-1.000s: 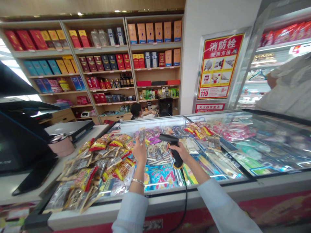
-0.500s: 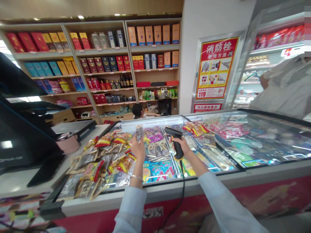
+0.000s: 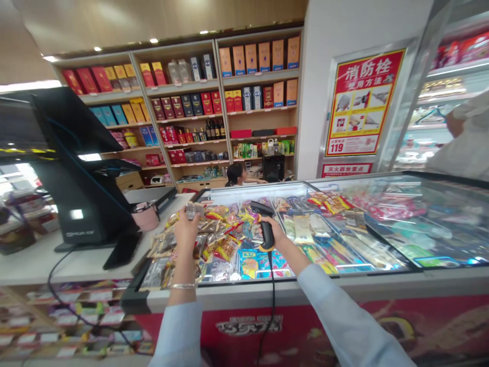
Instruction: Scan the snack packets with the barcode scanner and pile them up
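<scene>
1. The left hand (image 3: 187, 230) is raised over the near left end of the chest freezer (image 3: 382, 285), with its fingers closed on a small snack packet (image 3: 194, 209) pinched at the fingertips
2. The small snack packet is held upright, above the pile of snack packets (image 3: 202, 247) and clear of it; its print is too small to read
3. A thin bracelet (image 3: 182, 286) sits on the left wrist, just above a pale blue sleeve
4. The right hand (image 3: 274, 237) is wrapped tight round the handle of a black barcode scanner (image 3: 263, 224), whose head points left towards the small snack packet but is apart from it
5. The scanner's cable (image 3: 272, 290) hangs from the handle down over the freezer's front edge
6. The pile of snack packets lies spread on the freezer's glass lid at its left end, red, yellow and clear wrappers overlapping
7. Under the glass, more packaged goods lie in rows
8. To the left, on a white counter (image 3: 46, 267), a black till terminal (image 3: 80, 173) stands with a pink cup (image 3: 147, 218) just beside it
9. Behind stand wooden shelves (image 3: 225, 81) of boxed goods and bottles, and a red fire hydrant poster (image 3: 361, 104) hangs on the white pillar
10. Another person's sleeve (image 3: 468, 145) shows at the far right edge, well apart from both hands
</scene>
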Demonstrator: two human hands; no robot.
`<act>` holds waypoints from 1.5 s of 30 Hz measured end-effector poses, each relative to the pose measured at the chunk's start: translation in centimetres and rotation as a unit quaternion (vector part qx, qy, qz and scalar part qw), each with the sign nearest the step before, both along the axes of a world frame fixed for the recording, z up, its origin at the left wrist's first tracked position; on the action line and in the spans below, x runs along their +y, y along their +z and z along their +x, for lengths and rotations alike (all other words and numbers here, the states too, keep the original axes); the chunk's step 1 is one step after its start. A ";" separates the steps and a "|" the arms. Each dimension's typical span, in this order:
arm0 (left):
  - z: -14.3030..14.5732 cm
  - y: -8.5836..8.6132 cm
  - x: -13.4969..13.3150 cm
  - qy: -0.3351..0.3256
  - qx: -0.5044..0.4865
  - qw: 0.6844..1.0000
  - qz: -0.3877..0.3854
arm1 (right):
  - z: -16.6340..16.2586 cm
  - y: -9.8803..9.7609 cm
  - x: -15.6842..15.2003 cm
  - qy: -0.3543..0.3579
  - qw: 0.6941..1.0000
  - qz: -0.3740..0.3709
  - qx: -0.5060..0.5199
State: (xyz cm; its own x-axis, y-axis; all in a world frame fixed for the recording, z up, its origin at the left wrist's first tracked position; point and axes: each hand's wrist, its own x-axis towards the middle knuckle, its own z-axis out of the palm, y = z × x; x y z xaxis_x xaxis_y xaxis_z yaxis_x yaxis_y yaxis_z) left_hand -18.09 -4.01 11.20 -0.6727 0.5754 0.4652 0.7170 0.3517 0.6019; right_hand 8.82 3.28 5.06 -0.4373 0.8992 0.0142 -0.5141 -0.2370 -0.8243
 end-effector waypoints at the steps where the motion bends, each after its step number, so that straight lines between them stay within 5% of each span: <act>1: -0.3 -0.6 -0.2 0.018 0.008 1.000 -0.007 | -0.7 -0.5 -0.1 0.008 1.000 -0.009 0.000; 6: -1.4 -3.8 -0.5 0.120 0.075 0.990 -0.026 | -3.2 -2.7 -0.2 0.006 0.999 -0.033 0.030; 15: -2.7 -7.3 0.6 0.090 0.109 0.990 0.003 | -4.3 -5.0 0.1 -0.003 0.998 -0.041 0.047; 36: -3.1 -6.5 0.5 0.091 0.087 0.991 0.048 | -4.2 -5.0 0.0 -0.002 0.995 -0.070 0.074; 41: -0.5 -4.3 0.9 0.067 0.113 0.985 0.110 | -1.1 -3.4 0.5 -0.005 0.995 -0.053 0.079; 45: 4.5 -3.2 2.7 -0.001 0.113 0.983 0.143 | 4.3 -1.2 0.9 -0.025 0.997 -0.027 0.074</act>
State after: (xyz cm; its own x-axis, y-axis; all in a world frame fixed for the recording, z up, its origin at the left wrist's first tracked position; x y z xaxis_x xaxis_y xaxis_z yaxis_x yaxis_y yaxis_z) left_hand -13.60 -1.29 8.03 -0.5328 0.4002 0.7456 0.8442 0.1897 0.5014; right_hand 13.14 4.15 3.90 -0.3882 0.9212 0.0262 -0.6413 -0.2495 -0.7256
